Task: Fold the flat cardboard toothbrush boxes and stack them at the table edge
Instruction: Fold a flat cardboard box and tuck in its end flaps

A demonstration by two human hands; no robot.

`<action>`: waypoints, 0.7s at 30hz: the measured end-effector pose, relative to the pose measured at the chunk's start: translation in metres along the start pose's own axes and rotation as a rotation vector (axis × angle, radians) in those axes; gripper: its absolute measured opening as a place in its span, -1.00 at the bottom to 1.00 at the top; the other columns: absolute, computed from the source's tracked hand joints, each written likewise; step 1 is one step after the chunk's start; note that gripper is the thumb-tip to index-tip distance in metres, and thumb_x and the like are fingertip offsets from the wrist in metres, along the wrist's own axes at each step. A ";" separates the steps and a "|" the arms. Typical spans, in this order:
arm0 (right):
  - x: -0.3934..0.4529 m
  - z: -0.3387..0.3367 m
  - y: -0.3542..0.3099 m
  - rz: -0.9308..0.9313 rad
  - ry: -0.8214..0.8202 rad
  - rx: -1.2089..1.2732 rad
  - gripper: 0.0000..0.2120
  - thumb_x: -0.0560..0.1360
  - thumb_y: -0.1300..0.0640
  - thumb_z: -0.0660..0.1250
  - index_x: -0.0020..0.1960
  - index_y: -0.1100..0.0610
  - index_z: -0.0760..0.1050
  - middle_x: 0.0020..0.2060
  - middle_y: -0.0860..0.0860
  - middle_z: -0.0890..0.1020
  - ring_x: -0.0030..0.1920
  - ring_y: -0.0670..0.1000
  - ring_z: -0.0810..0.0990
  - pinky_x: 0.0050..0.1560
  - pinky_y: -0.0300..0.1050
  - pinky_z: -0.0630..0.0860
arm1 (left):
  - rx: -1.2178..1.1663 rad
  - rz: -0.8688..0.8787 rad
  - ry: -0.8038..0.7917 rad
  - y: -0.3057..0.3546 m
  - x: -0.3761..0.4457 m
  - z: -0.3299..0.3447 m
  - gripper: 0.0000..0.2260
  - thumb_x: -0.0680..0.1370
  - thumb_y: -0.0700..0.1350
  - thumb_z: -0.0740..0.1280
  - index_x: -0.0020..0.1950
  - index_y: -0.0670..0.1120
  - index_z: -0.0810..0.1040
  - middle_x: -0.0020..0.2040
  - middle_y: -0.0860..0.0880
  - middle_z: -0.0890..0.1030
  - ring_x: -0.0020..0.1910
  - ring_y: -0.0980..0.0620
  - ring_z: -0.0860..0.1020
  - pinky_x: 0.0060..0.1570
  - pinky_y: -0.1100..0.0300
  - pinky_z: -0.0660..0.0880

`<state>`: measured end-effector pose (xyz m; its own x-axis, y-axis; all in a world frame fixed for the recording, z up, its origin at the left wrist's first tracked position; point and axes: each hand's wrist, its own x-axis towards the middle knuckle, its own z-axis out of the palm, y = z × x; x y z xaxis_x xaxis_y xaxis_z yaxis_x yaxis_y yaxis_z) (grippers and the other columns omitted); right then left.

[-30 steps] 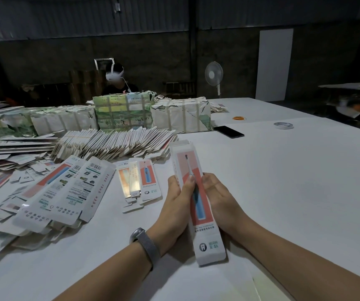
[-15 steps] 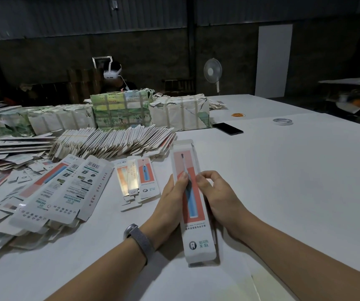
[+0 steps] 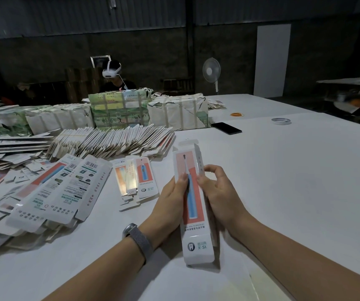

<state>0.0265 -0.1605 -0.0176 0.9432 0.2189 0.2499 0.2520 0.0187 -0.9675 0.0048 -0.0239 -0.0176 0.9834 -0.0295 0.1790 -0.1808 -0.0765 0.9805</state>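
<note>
Since half a second ago I see the toothbrush box [image 3: 193, 205] has swung slightly, and its far end now shows a raised side panel and an open top flap where it lay nearly flat before; my right hand [image 3: 220, 196] has uncurled a little at that panel.

The white desk [image 3: 283, 181] is broad, matte and smooth. The box sits at its near middle, between my hands, long axis running away from me, tooth logo end toward me and flap end pointing off to the far side. It is thin glossy card, white with a salmon panel and a blue brush printed along it.

My left hand [image 3: 170, 203] holds the box's left edge, thumb laid on the printed face. My right hand pinches the right side panel, fingers [image 3: 212, 169] loosely curled over it.

Left of these lie flat printed blanks [image 3: 61, 187] in a loose heap, and three smaller folded boxes [image 3: 134, 178] side by side.
</note>
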 end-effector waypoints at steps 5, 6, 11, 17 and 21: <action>0.004 -0.002 0.001 -0.032 0.067 0.020 -0.74 0.61 -0.10 0.24 0.27 -0.16 0.31 -0.02 -0.06 0.69 -0.11 0.01 0.74 -0.10 -0.08 0.68 | 0.040 -0.024 -0.080 0.000 -0.003 0.001 -0.48 0.53 0.28 0.11 0.26 -0.05 0.50 -0.21 0.04 0.71 -0.16 -0.01 0.73 -0.15 0.24 0.61; 0.005 -0.003 0.001 -0.031 0.071 0.016 -0.80 0.64 -0.06 0.22 0.25 -0.19 0.31 -0.01 -0.07 0.68 -0.12 0.00 0.73 -0.12 -0.12 0.67 | 0.039 -0.027 -0.085 0.000 -0.003 0.001 -0.49 0.53 0.29 0.12 0.26 -0.04 0.50 -0.19 0.03 0.71 -0.14 -0.02 0.73 -0.12 0.21 0.62; 0.004 -0.002 -0.002 -0.023 0.047 -0.039 -0.76 0.64 -0.09 0.18 0.30 -0.19 0.28 0.04 -0.15 0.64 -0.08 -0.07 0.72 -0.10 -0.15 0.67 | 0.021 -0.032 -0.091 0.000 -0.003 0.000 -0.51 0.53 0.30 0.12 0.28 0.02 0.48 -0.10 -0.04 0.71 -0.07 -0.06 0.73 0.03 0.09 0.66; -0.003 0.003 -0.005 -0.017 -0.042 -0.082 -0.69 0.61 -0.13 0.21 0.34 -0.19 0.31 -0.05 -0.04 0.71 -0.11 0.01 0.74 -0.03 0.00 0.69 | -0.146 -0.031 0.071 -0.004 0.004 -0.003 -0.66 0.66 0.18 0.18 0.30 -0.02 0.42 -0.22 -0.02 0.70 -0.20 -0.08 0.73 -0.22 0.16 0.63; -0.004 0.004 -0.006 -0.002 -0.077 -0.073 -0.74 0.63 -0.10 0.20 0.31 -0.22 0.35 -0.04 -0.06 0.71 -0.11 -0.01 0.74 -0.02 -0.02 0.69 | -0.198 -0.012 0.137 -0.006 0.006 -0.006 -0.74 0.67 0.17 0.18 0.36 0.34 0.30 -0.15 -0.01 0.72 -0.16 -0.10 0.73 -0.20 0.08 0.65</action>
<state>0.0206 -0.1576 -0.0132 0.9242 0.2929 0.2452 0.2714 -0.0515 -0.9611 0.0122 -0.0177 -0.0218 0.9808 0.1064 0.1636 -0.1761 0.1212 0.9769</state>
